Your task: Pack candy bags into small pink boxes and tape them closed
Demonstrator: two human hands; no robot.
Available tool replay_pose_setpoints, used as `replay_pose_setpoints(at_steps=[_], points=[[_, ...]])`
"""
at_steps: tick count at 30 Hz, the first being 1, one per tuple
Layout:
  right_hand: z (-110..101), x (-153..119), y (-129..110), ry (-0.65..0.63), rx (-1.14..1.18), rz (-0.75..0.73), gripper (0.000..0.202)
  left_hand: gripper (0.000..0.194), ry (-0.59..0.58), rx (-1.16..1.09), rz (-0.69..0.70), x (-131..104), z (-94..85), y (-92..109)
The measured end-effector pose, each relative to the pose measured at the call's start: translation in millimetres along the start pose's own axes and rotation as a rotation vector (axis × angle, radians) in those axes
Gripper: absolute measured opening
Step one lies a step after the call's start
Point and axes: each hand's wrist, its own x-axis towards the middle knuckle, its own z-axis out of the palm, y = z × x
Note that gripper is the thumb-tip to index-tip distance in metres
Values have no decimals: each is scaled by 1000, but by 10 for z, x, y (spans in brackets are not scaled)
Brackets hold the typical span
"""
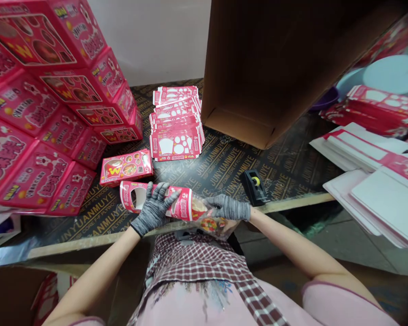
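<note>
Holding pink carton (182,206) at near edge of table (177,171) in curled left hand (153,206); pinching clear bag (224,228) at its other end with right hand (230,207). Looks light, bowed, thin-walled, glossy, die-cut. Could crease, so grip along folds, not across windows. For bag, expect limp, slippery film; take by loose film, avoid squeezing contents.

Behind the bench (217,163), at twelve o'clock, stands a plain pale wall (156,40). The bench's dark plywood top carries repeated gold lettering, and its front edge is light and bare. Grey tiled floor (357,244) shows at four o'clock. Soft light leaves a sheen on the top.
</note>
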Motion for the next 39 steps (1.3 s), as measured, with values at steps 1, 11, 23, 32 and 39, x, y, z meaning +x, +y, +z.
replay_pose_setpoints(at_steps=[1, 11, 23, 32, 39], points=[[-2, -4, -40, 12, 7, 6, 51, 87, 7, 1, 3, -16, -23, -5], [-128, 313, 27, -330, 470, 227, 60, 69, -138, -29, 171, -35, -124, 337], [-31, 298, 102, 309, 592, 167, 112, 105, -9, -134, 35, 304, -68, 491], [54, 325, 53, 433, 545, 53, 75, 85, 248, -1518, -64, 672, -361, 605], [-205, 231, -232, 533, 519, 60, 49, 81, 367, -1780, -220, 695, -308, 655]])
